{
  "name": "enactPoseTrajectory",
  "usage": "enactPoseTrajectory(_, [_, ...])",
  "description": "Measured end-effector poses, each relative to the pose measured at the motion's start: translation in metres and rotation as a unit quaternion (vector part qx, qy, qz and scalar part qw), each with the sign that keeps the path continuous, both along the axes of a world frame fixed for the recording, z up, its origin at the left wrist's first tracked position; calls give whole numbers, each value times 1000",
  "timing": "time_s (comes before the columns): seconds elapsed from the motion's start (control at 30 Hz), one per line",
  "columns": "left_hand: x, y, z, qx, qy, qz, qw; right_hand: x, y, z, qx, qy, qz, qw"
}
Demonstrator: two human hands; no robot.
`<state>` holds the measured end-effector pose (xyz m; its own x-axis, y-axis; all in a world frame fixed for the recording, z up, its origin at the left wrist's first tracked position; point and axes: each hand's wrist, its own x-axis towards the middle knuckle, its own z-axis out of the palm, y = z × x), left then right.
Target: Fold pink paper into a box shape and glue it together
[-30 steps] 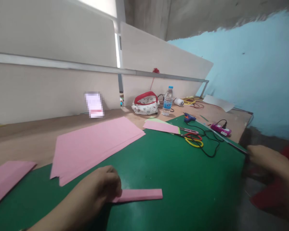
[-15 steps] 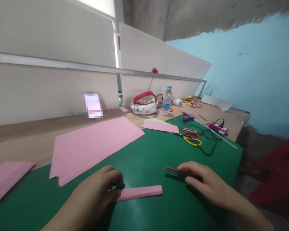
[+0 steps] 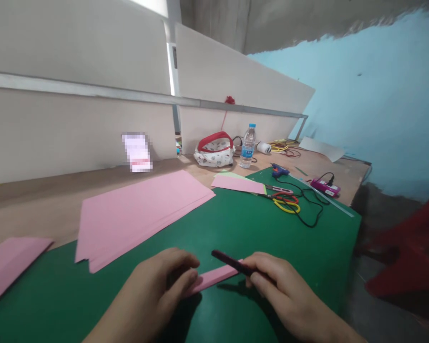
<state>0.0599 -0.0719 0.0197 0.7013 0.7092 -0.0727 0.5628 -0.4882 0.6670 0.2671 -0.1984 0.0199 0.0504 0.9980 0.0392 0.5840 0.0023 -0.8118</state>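
Observation:
A narrow folded pink paper strip (image 3: 216,276) slants across the green mat (image 3: 207,224). Its left end is in my left hand (image 3: 164,281), under the thumb, with the index finger curled above. Between the thumb and fingers of my right hand (image 3: 279,281) is a slim dark stick-like tool (image 3: 227,258); its exact kind is unclear. The tool points left and crosses above the strip's right end, close to my right fingertips. Whether the tool touches the paper, I cannot tell.
Large pink sheets (image 3: 139,214) lie ahead, and a folded pink piece (image 3: 10,262) is at left. Further right are scissors (image 3: 287,205), a cutter (image 3: 280,189), a glue gun (image 3: 280,170) with its cord, and a purple power strip (image 3: 325,187). A water bottle (image 3: 248,147) stands behind.
My right hand has moved left with the dark tool, bringing it over the strip. The strip's right end has tilted up and away. The small black thing at my left fingertips no longer shows.

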Motion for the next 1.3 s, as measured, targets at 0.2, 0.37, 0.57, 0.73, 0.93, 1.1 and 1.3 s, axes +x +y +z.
enactPoseTrajectory(0.2, [-4, 1, -1, 64, 75, -6, 995, -5, 4, -3, -28, -26, -96, 995])
enactPoseTrajectory(0.37, [-7, -5, -3, 82, 135, -36, 987, 1, 5, -8, -15, -70, -110, 991])
enactPoseTrajectory(0.57, [-4, -9, -5, 1, 132, -42, 990, -7, 7, -9, -9, -83, -86, 993])
enactPoseTrajectory(0.73, [4, -14, 10, -44, 86, -24, 995, -10, 14, -7, -27, 61, -133, 989])
enactPoseTrajectory(0.93, [8, -25, 15, -11, 72, -73, 995, -10, 19, -6, -3, 240, -188, 952])
enactPoseTrajectory(1.1, [11, -25, 14, -77, 5, -29, 997, -15, 17, -4, 3, 317, -176, 932])
enactPoseTrajectory(1.3, [12, -25, 8, -118, -32, -30, 992, -18, 14, 0, -26, 313, -135, 940])
